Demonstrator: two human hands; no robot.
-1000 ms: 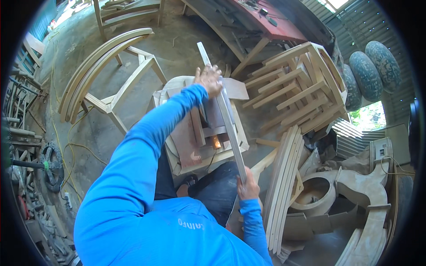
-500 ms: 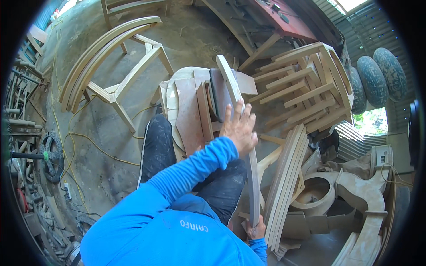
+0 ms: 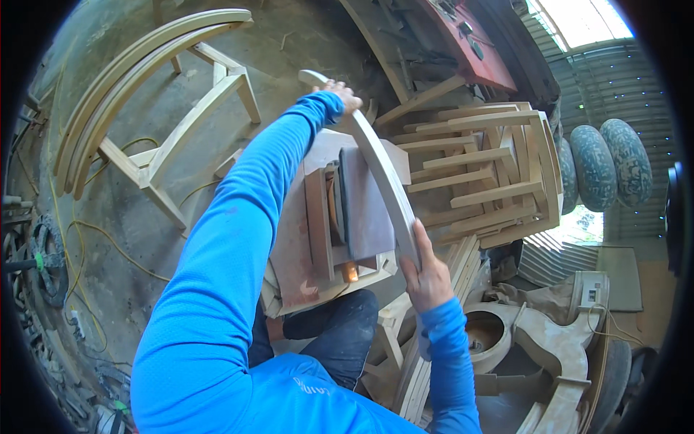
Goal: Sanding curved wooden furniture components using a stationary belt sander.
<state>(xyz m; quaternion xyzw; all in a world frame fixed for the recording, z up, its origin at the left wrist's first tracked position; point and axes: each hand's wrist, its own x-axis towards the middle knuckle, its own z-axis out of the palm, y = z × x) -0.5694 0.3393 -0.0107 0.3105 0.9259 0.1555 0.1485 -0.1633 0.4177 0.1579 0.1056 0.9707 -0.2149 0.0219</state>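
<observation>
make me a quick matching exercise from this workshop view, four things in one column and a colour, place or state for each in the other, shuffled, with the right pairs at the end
Column one
1. curved wooden strip
2. long-sleeved shirt
3. tabletop
4. round tubes

Column two
A. red
B. dark, toward the picture's right edge
C. touched by the left hand and the right hand
D. bright blue

Right pairs: 1-C, 2-D, 3-A, 4-B
</observation>
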